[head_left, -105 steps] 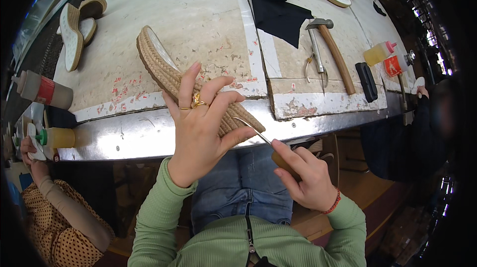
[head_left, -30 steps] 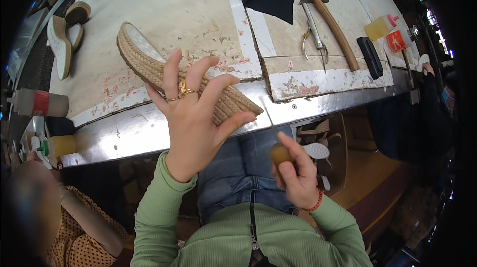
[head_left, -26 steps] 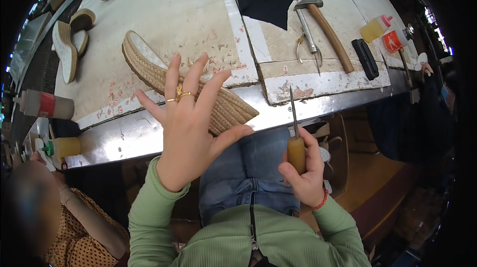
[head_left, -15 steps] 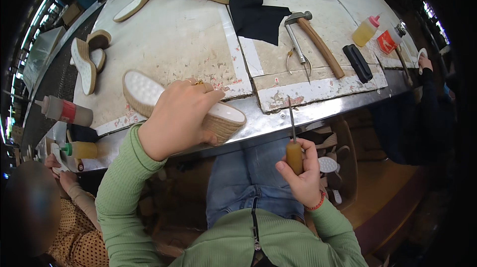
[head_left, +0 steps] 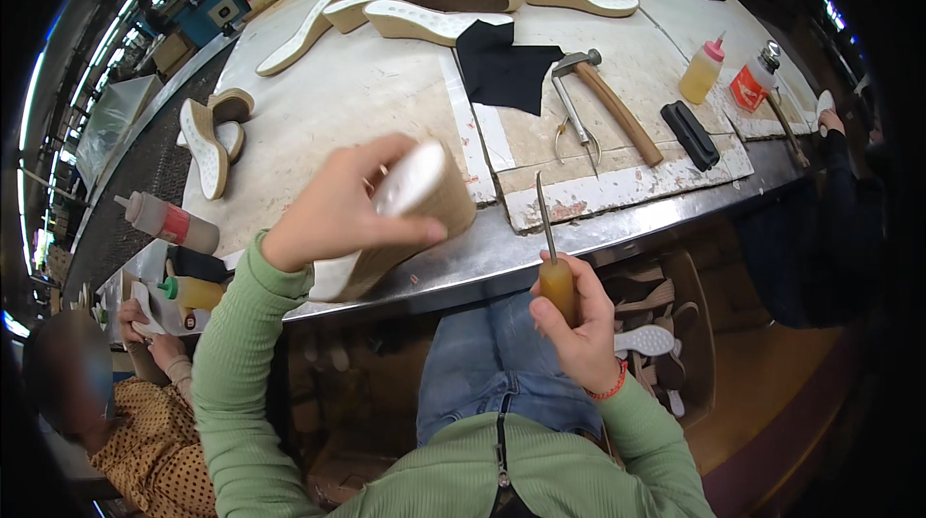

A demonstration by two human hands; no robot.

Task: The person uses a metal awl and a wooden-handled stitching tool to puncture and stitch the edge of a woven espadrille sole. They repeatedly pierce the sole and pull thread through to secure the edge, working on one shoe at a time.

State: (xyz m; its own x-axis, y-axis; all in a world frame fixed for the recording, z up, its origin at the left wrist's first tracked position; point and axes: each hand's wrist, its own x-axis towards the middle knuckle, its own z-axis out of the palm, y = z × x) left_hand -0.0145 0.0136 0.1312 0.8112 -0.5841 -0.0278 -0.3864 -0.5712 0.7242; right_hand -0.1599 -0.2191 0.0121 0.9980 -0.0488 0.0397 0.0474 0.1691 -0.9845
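My left hand [head_left: 333,204] grips a wedge shoe sole [head_left: 410,214] with a white footbed and a woven rope side, lifted off the table edge and tilted with its heel end toward me. My right hand [head_left: 577,317] is closed around the wooden handle of an awl [head_left: 550,258], whose thin metal spike points up, just below the metal table edge [head_left: 588,233]. The awl's tip is a little to the right of the sole, not touching it.
On the table lie a hammer [head_left: 608,98], pincers [head_left: 577,132], a black cloth [head_left: 502,69], a black block [head_left: 690,135], glue bottles [head_left: 701,71] and several more soles [head_left: 444,12]. Two soles [head_left: 207,137] lie far left. A person in a dotted top [head_left: 145,441] sits at my left; another person's hand [head_left: 830,122] is at right.
My left hand has closed on the sole and lifted it from the table, turning it on end. My right hand now holds the awl upright, a little higher and nearer the sole.
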